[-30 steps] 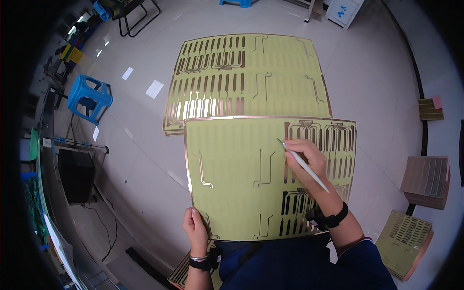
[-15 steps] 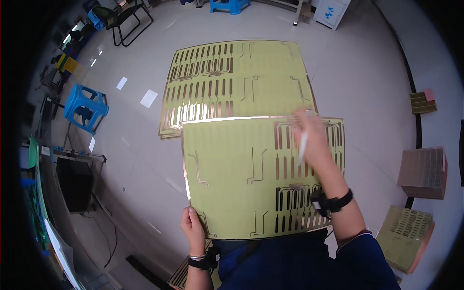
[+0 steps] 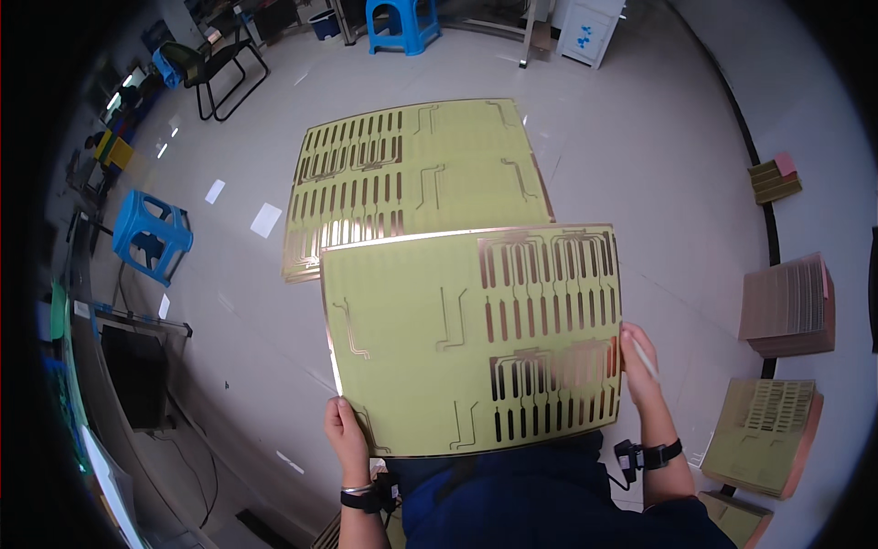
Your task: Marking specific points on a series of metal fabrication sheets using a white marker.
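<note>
A large yellow-green circuit board panel with copper traces is held in front of my body, one hand at each side. My left hand is closed on its lower left edge, thumb on top. At the right edge my right hand grips the panel; a slim white pen-like stick is also tucked in that hand. The fingers under the panel are hidden on both sides. Beyond it, a second similar panel lies lower down, partly covered by the held one; what supports it cannot be seen.
Along the right wall stand stacks of boards and another patterned panel stack. Blue plastic stools are at left and far back. A black chair stands far left, a white cabinet at the back.
My right hand has left the panel's upper right surface and now holds its right edge. My left hand keeps its grip. The view has shifted slightly.
</note>
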The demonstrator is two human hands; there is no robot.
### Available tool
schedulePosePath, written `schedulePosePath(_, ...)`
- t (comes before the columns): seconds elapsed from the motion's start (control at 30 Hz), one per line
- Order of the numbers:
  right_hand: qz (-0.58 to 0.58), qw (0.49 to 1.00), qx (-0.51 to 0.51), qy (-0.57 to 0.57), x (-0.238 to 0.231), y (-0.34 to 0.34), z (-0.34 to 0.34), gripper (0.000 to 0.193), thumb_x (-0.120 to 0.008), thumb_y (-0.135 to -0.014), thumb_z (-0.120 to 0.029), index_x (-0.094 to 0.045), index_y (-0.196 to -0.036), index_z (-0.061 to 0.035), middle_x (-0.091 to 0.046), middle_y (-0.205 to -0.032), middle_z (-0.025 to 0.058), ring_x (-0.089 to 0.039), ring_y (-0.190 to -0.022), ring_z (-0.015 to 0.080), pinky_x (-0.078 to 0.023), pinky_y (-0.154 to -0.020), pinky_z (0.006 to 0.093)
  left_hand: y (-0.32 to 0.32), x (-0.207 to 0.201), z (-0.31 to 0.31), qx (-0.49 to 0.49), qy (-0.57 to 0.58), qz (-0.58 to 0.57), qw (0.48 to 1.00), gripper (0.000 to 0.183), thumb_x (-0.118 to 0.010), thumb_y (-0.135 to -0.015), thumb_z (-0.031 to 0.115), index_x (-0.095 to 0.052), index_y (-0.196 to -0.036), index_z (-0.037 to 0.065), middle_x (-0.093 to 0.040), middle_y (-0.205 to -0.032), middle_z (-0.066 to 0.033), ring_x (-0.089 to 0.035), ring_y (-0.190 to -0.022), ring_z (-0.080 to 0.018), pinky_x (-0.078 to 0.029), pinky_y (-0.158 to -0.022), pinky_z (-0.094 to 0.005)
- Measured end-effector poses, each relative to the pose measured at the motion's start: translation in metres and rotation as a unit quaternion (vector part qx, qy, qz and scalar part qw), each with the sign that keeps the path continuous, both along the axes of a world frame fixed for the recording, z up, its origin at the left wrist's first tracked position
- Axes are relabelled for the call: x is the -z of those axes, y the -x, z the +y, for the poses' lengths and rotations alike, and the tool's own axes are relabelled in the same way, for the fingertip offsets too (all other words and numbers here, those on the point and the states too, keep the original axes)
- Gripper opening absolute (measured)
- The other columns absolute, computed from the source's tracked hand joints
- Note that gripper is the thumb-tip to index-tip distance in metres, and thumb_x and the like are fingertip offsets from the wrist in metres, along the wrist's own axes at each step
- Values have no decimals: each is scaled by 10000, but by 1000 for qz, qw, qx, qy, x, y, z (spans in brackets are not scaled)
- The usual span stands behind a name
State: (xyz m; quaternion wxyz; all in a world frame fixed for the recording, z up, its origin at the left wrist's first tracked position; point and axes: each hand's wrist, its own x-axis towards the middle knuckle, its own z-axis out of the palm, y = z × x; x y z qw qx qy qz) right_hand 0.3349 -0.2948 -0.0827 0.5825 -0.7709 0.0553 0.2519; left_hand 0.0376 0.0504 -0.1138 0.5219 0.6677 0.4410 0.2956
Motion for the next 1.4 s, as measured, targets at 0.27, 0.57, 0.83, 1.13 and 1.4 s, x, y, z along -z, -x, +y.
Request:
schedulePosePath(0.27,-133,985,14,-112,-52,2,44,301,-462,-1060,-195,-566,-1261,4,-631,-1065,50,-577,-982,96,-463,-895,260,2,10,21,-28,1,-60,998,314,-466,-1062,242,-525,-821,51,-485,-757,58,-392,-723,-35,-359,-652,-227)
schedulePosePath(0.57,-188,968,-1,-165,-79,-3,52,330,-484,-1058,-203,-551,-1283,29,-648,-1072,53,-599,-952,91,-482,-846,229,-7,-20,35,-7,34,-40,999,277,-491,-1051,249,-585,-888,45,-535,-813,53,-438,-763,-42,-384,-694,-225)
schedulePosePath(0.83,-99,972,-4,-214,-79,-21,55,330,-487,-1059,-203,-553,-1292,21,-640,-1156,89,-619,-1043,132,-506,-905,280,-24,-26,53,24,70,24,997,314,-490,-1041,221,-593,-1271,33,-613,-964,-6,-515,-847,-61,-425,-735,-231)
schedulePosePath(1.13,-105,980,-24,-168,-73,-34,60,310,-512,-1046,-215,-584,-1263,-6,-657,-1035,51,-622,-915,95,-516,-815,251,-31,-69,70,65,172,-98,978,413,-493,-1031,188,-460,-1416,43,-652,-1070,-97,-645,-875,-155,-525,-763,-259)
schedulePosePath(1.4,-147,981,11,-126,-47,-49,46,277,-518,-1042,-209,-609,-1210,-9,-583,-836,-34,-513,-714,28,-440,-625,209,-43,-76,64,68,297,-76,949,427,-417,-1052,201,-397,-1429,3,-695,-995,-187,-715,-845,-235,-593,-729,-313)
